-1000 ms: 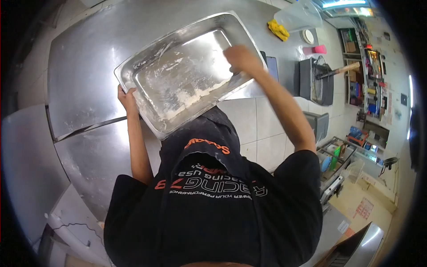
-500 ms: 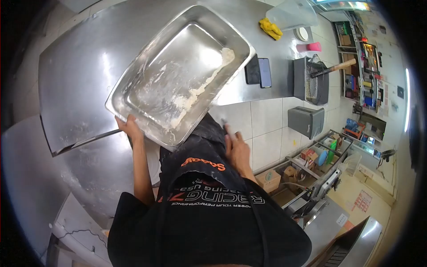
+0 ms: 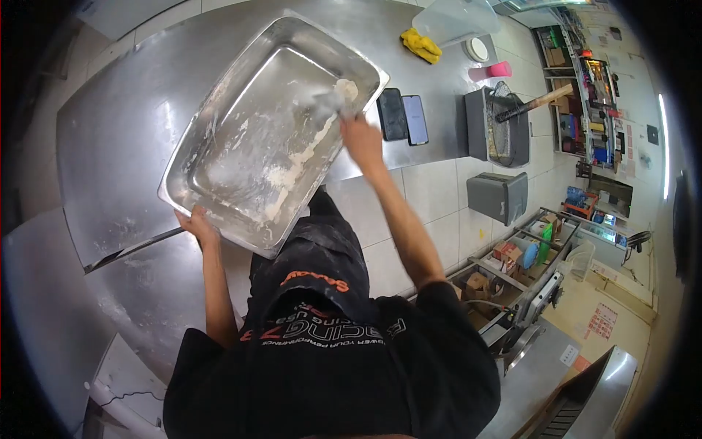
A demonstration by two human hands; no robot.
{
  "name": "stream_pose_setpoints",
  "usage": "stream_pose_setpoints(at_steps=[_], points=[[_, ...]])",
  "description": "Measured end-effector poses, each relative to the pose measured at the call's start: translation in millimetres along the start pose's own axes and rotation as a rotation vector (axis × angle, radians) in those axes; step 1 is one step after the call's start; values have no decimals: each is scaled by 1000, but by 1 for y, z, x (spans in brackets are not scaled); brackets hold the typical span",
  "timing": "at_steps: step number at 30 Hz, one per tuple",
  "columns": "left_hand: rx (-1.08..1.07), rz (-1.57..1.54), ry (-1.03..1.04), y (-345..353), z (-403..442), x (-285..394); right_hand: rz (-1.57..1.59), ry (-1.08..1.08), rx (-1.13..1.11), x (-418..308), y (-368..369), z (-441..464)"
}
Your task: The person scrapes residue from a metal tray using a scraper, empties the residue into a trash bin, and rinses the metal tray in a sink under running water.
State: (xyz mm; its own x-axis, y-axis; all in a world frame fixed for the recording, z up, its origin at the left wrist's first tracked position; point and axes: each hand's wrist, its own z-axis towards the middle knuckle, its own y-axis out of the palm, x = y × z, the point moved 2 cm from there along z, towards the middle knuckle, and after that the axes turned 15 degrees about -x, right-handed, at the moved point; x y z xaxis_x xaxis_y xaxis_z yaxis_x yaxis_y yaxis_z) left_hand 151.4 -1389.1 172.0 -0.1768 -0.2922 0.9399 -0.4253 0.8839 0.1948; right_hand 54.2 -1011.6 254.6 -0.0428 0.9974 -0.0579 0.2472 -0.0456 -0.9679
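Observation:
A deep rectangular steel pan (image 3: 245, 139) sits tilted at an angle across the table edge, with flour or dough residue (image 3: 300, 164) streaked along its right side. My left hand (image 3: 199, 225) grips the rim at its near-left corner. Over the pan's right wall is my right hand (image 3: 362, 139), closed on a scraper (image 3: 323, 107) whose grey blade is smeared by motion. That blade is inside the pan, close to a pale clump of residue (image 3: 346, 90) at the far right. Motion hides whether the blade touches the pan floor.
The steel table (image 3: 117, 139) carries two phones (image 3: 415, 121), a yellow cloth (image 3: 420, 46), a pink cup (image 3: 491, 71) and a clear plastic container (image 3: 457, 22). A grey bin (image 3: 479, 128) with a wooden-handled tool (image 3: 537, 102) stands right. Another grey bin (image 3: 499, 197) is nearby.
My right hand has moved from beside the apron up over the pan, bringing the scraper inside it. My left hand keeps its grip on the rim. The whole view has shifted slightly.

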Motion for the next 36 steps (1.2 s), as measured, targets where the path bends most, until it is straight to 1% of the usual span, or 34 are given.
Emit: stream_pose_setpoints(at_steps=[1,2,3,4,5,6,7,9,10,11,12,13,14,15,16,17,19,21,23,24,25,26,28,29,30,31,32,33,34,35,36], points=[[28,25,9,-1,0,-1,-21,-20,62,0,-19,14],[66,43,27,2,3,2,50,8,196,-8,-57,13],[44,24,67,13,-1,15,82,54,185,-15,-92,7],[70,24,80,16,-2,18,176,-23,286,-15,-114,-4],[51,29,80,17,-1,20,240,-19,265,-16,-127,-16],[32,37,76,15,-1,22,287,-60,364,-22,-135,-31],[57,40,84,14,0,23,296,-22,325,-23,-125,-45],[32,98,52,15,0,23,148,-52,-141,-1,-63,-65],[62,82,61,17,-4,22,157,-233,-189,-5,-55,-74],[121,147,103,17,-7,24,171,-236,-253,-18,-53,-76],[174,217,149,14,-8,13,308,-263,-145,-41,-53,-75],[232,290,192,12,-8,4,418,-276,-133,-73,-69,-73],[275,286,118,13,-14,-6,642,-279,-244,-104,-85,-74],[310,283,48,22,-23,-9,681,-403,-151,-130,-83,-75],[304,158,34,34,-31,-4,723,-449,-245,-149,-69,-71],[291,30,17,45,-38,2,662,-499,-288,-168,-58,-64],[277,34,11,54,-47,9,619,-514,-240,-191,-20,-37],[266,29,-1,59,-49,7,460,-420,-107,-197,7,4],[378,39,90,56,-47,0,475,-111,-24,-176,36,57],[359,43,105,53,-43,1,646,-8,89,-160,51,85],[322,-30,63,48,-40,3,818,101,204,-140,56,100],[280,-104,17,46,-36,4,882,116,178,-124,33,97],[213,-148,28,33,-15,11,953,37,136,-109,-34,51],[174,-204,-32,28,-3,14,976,-24,122,-99,-52,25],[128,-255,-91,21,13,19,992,-84,170,-85,-49,-1],[134,-158,-65,9,34,18,1010,-133,226,-72,-45,-29],[127,-56,-36,7,54,18,1024,-47,135,-57,-45,-60],[108,-135,44,20,59,42,1042,46,55,-44,-44,-91],[80,-218,115,37,59,79,1201,142,137,-30,-24,-118],[19,-162,132,54,59,114,1361,237,224,-19,-3,-145],[-42,-104,156,71,57,147,1384,291,291,-12,4,-173]])
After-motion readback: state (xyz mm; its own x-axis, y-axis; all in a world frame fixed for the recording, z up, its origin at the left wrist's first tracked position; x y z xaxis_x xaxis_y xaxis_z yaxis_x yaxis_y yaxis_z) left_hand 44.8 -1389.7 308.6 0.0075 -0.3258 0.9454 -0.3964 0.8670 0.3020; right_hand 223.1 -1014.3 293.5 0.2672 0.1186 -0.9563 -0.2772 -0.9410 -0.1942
